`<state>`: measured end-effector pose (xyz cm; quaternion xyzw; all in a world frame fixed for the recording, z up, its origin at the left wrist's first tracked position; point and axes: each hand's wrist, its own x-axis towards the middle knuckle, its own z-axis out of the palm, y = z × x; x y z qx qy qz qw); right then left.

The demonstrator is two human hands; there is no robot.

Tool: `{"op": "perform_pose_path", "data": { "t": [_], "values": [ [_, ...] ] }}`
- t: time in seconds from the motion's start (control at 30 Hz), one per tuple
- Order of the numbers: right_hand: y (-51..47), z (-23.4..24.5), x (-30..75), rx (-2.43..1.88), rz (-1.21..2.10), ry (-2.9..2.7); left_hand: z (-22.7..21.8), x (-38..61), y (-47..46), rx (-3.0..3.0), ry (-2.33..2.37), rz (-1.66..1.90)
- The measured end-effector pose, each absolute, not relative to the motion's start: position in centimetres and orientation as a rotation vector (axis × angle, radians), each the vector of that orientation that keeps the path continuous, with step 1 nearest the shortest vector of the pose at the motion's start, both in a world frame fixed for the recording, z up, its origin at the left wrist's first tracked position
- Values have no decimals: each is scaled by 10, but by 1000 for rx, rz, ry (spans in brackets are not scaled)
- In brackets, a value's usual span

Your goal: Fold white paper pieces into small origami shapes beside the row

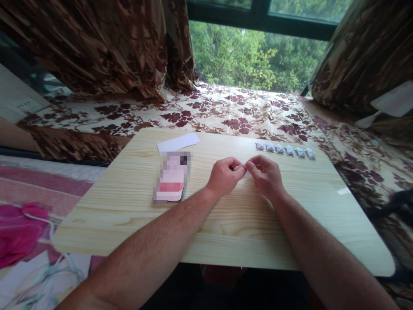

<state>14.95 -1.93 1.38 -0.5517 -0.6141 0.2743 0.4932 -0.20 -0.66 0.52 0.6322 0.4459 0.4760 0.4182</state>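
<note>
My left hand and my right hand meet over the middle of a light wooden table. Both are closed in a pinch on a small white piece of paper, most of it hidden by the fingers. A row of several small folded white paper pieces lies at the far right of the table. To the left, near my left hand, lies a phone with a pink case, and beyond it a flat white paper strip.
Behind the table runs a floral-patterned cloth ledge under a window with brown curtains on both sides. Pink fabric lies at the lower left. A white fan-like object sits at the far right.
</note>
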Motion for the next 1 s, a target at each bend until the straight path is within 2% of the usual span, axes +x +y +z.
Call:
{"op": "perform_pose_path", "data": {
  "t": [0.47,1.0],
  "values": [
    [-21,16,150,-1382,581,-1488,10,-7,-6,1700,1087,1027],
    [-16,12,154,-1264,787,-1410,8,-8,-2,1576,1054,1095]
  ]
}}
